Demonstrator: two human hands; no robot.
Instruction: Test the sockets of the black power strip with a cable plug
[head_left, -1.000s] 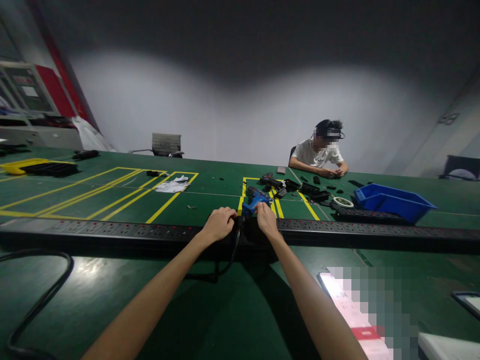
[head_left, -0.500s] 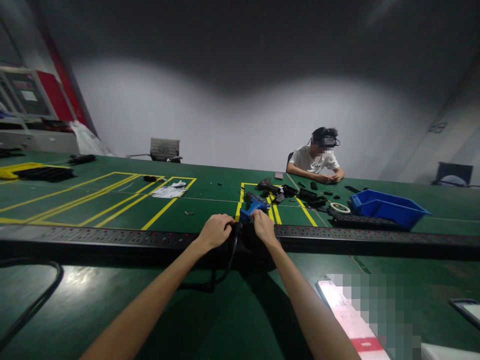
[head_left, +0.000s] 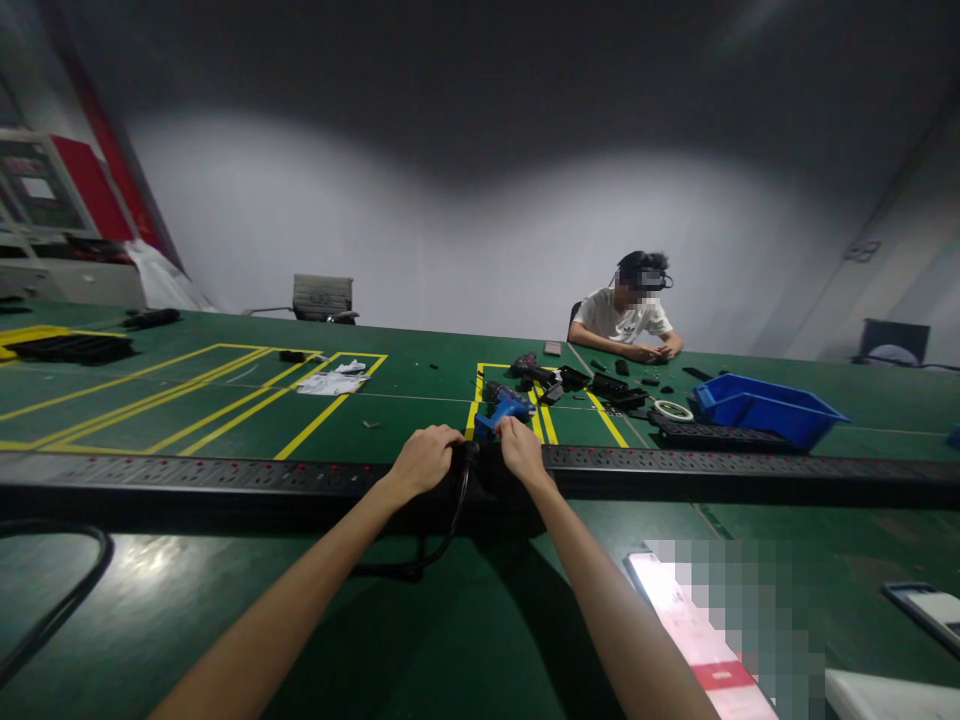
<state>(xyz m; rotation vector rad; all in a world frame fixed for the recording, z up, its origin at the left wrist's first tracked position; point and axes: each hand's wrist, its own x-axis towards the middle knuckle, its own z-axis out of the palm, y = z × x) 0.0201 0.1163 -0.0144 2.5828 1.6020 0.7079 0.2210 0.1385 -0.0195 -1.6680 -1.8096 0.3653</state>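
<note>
Left hand [head_left: 426, 462] is half-curled beside the top end of the black cable [head_left: 461, 492], right hand [head_left: 523, 452] bunched nearly closed across from it; can't tell if either grips anything. Both are at the long black power strip [head_left: 285, 476] spanning the green table [head_left: 450, 640]. Probably stiff, kinda heavy: take it by the sides. Blue drill [head_left: 510, 408] lies just beyond.

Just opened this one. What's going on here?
A person's left hand is at the end of a black cable by the long power strip; the right hand is beside a blue power drill, its grip unclear. Across the green table, a co-worker sits with hands together near black parts and a blue bin.
</note>
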